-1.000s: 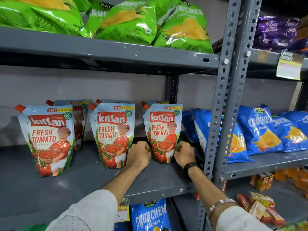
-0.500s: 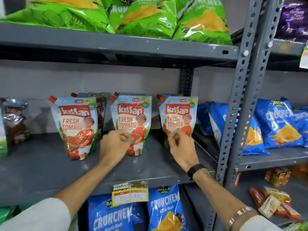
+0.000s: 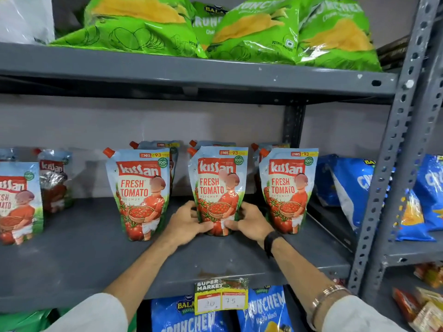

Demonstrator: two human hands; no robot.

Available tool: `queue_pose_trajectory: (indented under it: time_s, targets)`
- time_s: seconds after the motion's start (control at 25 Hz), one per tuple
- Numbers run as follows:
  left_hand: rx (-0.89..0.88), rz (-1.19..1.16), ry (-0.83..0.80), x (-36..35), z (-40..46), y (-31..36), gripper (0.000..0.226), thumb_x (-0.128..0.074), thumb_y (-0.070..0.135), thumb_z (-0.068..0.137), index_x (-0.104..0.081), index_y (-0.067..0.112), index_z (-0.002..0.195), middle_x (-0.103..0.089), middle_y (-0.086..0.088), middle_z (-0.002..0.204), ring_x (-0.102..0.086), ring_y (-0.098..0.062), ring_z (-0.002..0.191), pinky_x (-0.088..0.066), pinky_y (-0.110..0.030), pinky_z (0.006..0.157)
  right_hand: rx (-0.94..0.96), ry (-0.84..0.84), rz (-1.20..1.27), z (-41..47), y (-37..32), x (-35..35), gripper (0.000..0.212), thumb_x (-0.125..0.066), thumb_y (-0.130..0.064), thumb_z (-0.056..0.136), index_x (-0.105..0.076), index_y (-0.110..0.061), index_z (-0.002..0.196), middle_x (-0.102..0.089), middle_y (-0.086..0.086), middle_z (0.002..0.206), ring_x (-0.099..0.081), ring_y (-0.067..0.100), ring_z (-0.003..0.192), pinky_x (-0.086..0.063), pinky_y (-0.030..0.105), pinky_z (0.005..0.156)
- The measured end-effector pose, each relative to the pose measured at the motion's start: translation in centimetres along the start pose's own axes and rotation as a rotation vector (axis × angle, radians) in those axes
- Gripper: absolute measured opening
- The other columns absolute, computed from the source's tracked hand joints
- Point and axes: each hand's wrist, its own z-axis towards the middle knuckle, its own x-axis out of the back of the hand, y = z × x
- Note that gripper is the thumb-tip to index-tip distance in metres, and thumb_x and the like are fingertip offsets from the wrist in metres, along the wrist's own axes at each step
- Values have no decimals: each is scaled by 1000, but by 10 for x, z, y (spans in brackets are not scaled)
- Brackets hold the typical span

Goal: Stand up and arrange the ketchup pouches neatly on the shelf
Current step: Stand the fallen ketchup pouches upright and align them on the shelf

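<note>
The shelf (image 3: pixel 72 259) is grey painted metal, matt, with small chips and one rusty mark near its front edge. The upright post (image 3: pixel 393 164) is the same matt metal, with punched holes. The ketchup pouches (image 3: pixel 217 188) are glossy plastic film that catches the light. The green chip bags (image 3: pixel 251 32) above are shiny, crinkled foil-like plastic. The price label (image 3: pixel 220 297) looks like paper under clear wrinkled plastic. The sleeve (image 3: pixel 91 315) is white matt cloth.

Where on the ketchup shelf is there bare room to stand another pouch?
The widest free patch is the shelf front between the cut-off left pouch and the next front pouch. The strip before the pouches is bare too. It is crowded around the middle pouch, where the left hand and right hand grip it.
</note>
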Motion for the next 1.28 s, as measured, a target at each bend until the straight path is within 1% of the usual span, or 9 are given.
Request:
queue_pose_trajectory:
  time_s: [0.12, 0.24, 0.6, 0.68, 0.84, 0.96, 1.04, 1.16, 1.28]
  targets:
    - [-35, 37, 31, -5, 3, 0, 57, -86, 12, 77, -58, 15, 127, -68, 11, 92, -66, 0, 84, -50, -16, 72, -5, 4, -20, 2, 4, 3, 48, -83, -9, 79, -67, -16, 124, -73, 1, 123, -66, 21, 118, -49, 48, 109]
    - [-52, 63, 41, -6, 2, 1, 56, -88, 15, 75, -60, 18, 124, -69, 10, 92, -68, -4, 85, -55, -26, 84, 5, 2, -33, 2, 6, 5, 48, -82, -9, 79, -67, -16, 124, -73, 1, 123, -66, 22, 119, -48, 48, 110]
    - [-31, 89, 56, -2, -14, 1, 69, -88, 16, 76, -55, 10, 137, -70, -11, 122, -68, -22, 107, -55, -35, 100, -32, -80, 34, -14, 1, 9, 55, -83, -12, 79, -58, -11, 128, -69, 3, 125, -64, 21, 118, -50, 43, 108]
    - [-14, 97, 79, 8, -23, -6, 67, -87, 14, 78, -56, 8, 137, -68, -13, 124, -67, -24, 110, -55, -35, 100, -21, -17, 81, -23, 4, 9, 58, -88, -20, 75, -56, -13, 122, -68, 0, 116, -66, 16, 106, -54, 33, 95]
    - [-20, 140, 214, 44, -45, -24, 35, -85, 11, 79, -74, 8, 112, -78, -9, 101, -72, -15, 86, -55, -14, 77, 95, 407, 7, -44, -4, 3, 37, -86, -41, 74, -62, -16, 88, -66, -3, 79, -61, 12, 70, -46, 23, 61]
    - [-27, 143, 351, 79, -59, -33, 9, -86, 14, 78, -80, 20, 81, -79, 3, 73, -75, -13, 72, -56, -14, 69, 210, 381, 14, -56, -20, -19, 31, -80, -36, 83, -65, -15, 65, -68, -2, 60, -65, 14, 58, -51, 31, 55]
    - [-23, 148, 398, 106, -63, -42, 9, -87, 20, 76, -79, 22, 71, -79, 5, 68, -76, -15, 72, -60, -29, 76, 219, 304, 1, -56, -35, -43, 25, -79, -30, 84, -70, -11, 70, -72, 3, 67, -71, 23, 67, -60, 42, 63]
    - [1, 168, 476, 146, -58, -57, 17, -91, 30, 70, -75, 24, 70, -75, 14, 62, -73, -8, 70, -56, -28, 66, 203, 166, -8, -44, -53, -87, 11, -80, -20, 85, -73, -12, 86, -74, 1, 78, -71, 23, 78, -62, 40, 76]
    - [48, 132, 373, 176, -44, -70, 45, -96, 30, 64, -64, 19, 94, -72, 9, 88, -69, -13, 85, -51, -25, 67, 96, 24, 5, -27, -66, -130, 43, -83, -18, 82, -63, -9, 119, -68, 1, 109, -67, 21, 104, -58, 36, 93]
